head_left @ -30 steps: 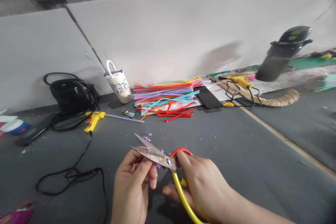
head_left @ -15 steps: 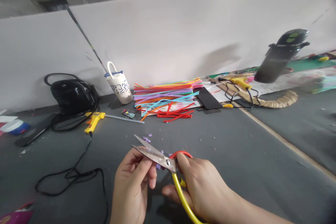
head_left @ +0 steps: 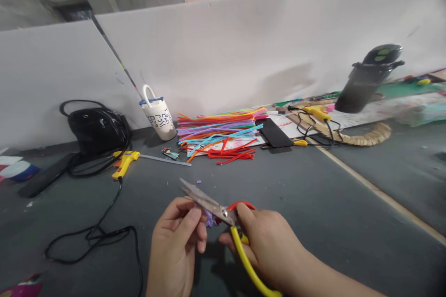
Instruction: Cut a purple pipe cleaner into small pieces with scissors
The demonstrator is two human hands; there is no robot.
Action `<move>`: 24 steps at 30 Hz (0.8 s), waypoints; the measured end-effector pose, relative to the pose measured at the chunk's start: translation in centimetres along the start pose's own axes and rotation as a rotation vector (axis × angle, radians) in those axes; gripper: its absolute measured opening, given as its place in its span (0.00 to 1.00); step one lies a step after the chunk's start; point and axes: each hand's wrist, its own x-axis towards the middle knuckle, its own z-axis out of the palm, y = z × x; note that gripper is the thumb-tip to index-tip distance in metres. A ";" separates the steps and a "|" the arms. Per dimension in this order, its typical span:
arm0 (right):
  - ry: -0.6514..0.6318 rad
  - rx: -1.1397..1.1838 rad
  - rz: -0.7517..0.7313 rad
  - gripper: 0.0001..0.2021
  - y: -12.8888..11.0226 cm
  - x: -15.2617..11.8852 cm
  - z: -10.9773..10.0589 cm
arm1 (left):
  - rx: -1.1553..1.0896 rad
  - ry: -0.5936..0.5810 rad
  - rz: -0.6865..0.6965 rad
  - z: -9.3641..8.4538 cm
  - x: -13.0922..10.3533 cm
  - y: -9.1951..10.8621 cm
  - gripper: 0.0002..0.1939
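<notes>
Muted light, soft shadow on partition (head_left: 223,51), blurred right edge

Scissors (head_left: 225,213): metal blades (head_left: 205,199), glossy plast. hndls (head_left: 244,257)

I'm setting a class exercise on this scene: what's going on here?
A person's right hand holds scissors, the blades nearly together. The left hand is beside the blades; what it grips, if anything, is unclear. Purple scraps show below the blades. Farther back on the table lie coloured pipe cleaners, with a yellow glue gun to their left.

A gray table (head_left: 299,222) bears a black bag (head_left: 97,130), white cup (head_left: 160,119), glue gun (head_left: 124,163) and purple scrap (head_left: 199,182).
</notes>
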 end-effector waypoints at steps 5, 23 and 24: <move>-0.036 0.325 0.044 0.13 0.3 0.2 -0.9 | 0.031 0.002 -0.046 0.1 -0.2 0.0 0.07; -0.057 1.029 0.180 0.02 -0.1 0.6 -1.6 | 0.637 -0.142 0.217 1.0 -1.4 -1.8 0.07; -0.047 1.010 0.168 0.02 -0.1 0.6 -1.6 | 0.649 -0.151 0.232 1.0 -1.4 -1.8 0.06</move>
